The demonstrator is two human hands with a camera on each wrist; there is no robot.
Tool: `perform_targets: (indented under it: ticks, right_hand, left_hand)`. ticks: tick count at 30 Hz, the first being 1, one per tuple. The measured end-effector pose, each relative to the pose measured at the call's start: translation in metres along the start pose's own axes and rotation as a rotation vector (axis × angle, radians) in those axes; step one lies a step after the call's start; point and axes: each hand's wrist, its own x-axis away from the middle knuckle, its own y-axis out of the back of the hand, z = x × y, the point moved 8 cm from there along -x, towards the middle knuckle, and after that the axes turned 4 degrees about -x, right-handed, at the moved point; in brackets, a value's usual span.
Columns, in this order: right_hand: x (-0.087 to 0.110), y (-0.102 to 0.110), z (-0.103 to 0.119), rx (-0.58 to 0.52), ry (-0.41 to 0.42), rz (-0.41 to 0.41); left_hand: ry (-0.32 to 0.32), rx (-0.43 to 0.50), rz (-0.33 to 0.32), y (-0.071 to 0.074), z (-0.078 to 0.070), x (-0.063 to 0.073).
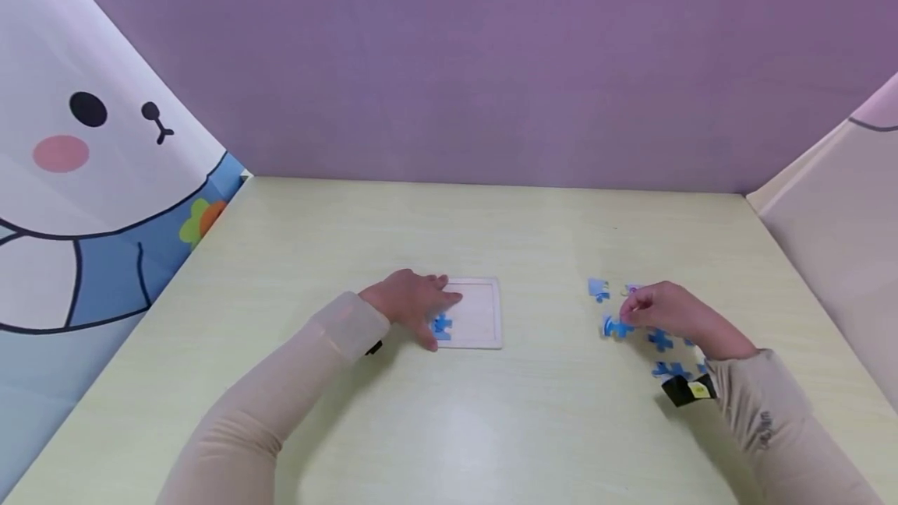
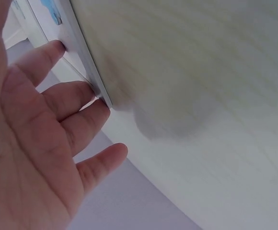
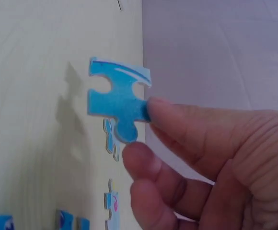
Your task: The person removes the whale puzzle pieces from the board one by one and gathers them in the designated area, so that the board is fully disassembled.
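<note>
My right hand (image 1: 662, 310) pinches a blue jigsaw piece (image 3: 115, 96) between thumb and fingers, above the table at the right. White curved stripes cross that piece's upper part in the right wrist view. My left hand (image 1: 414, 301) rests spread over the left side of a pale square puzzle tray (image 1: 500, 314). In the left wrist view, fingertips (image 2: 100, 105) touch the tray's raised rim (image 2: 88, 62). A blue piece (image 1: 441, 326) lies inside the tray at its lower left, partly covered by the left hand.
Several loose jigsaw pieces lie around and below the right hand, among them a pale blue one (image 1: 599, 289), a blue one (image 1: 659, 340) and one with a pink mark (image 3: 114, 203). A purple cloth (image 1: 491, 68) stands behind the wooden table (image 1: 337, 224).
</note>
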Motion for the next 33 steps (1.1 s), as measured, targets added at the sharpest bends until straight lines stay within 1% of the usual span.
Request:
perform_targets:
  ticks: [7,13,18,21,25,27,33]
  right_hand:
    - [-0.006,-0.002,-0.001,0.049,-0.025,0.013]
    - [-0.009,-0.003,-0.003,0.053,-0.068,0.021]
    - [-0.012,-0.005,-0.006,0.061,-0.079,0.034]
    - [-0.012,-0.006,-0.007,0.068,-0.09,0.036]
    - [-0.015,-0.005,-0.006,0.101,-0.094,0.035]
    - [-0.016,-0.005,-0.005,0.122,-0.101,0.037]
    - [-0.017,-0.004,-0.003,0.17,-0.12,0.051]
  left_hand:
    - [0.014,-0.007,0.007,0.001,-0.001,-0.001]
    - [0.024,0.005,0.009,0.003,-0.002,0.0]
    - [0.033,0.022,0.011,0.005,-0.002,0.0]
    - [0.027,0.001,0.006,0.006,-0.002,-0.003]
    - [0.018,-0.036,-0.011,0.008,-0.001,-0.004]
    - [0.017,-0.04,-0.012,0.009,-0.001,-0.004]
    - [0.025,-0.003,0.01,0.008,0.0,-0.001]
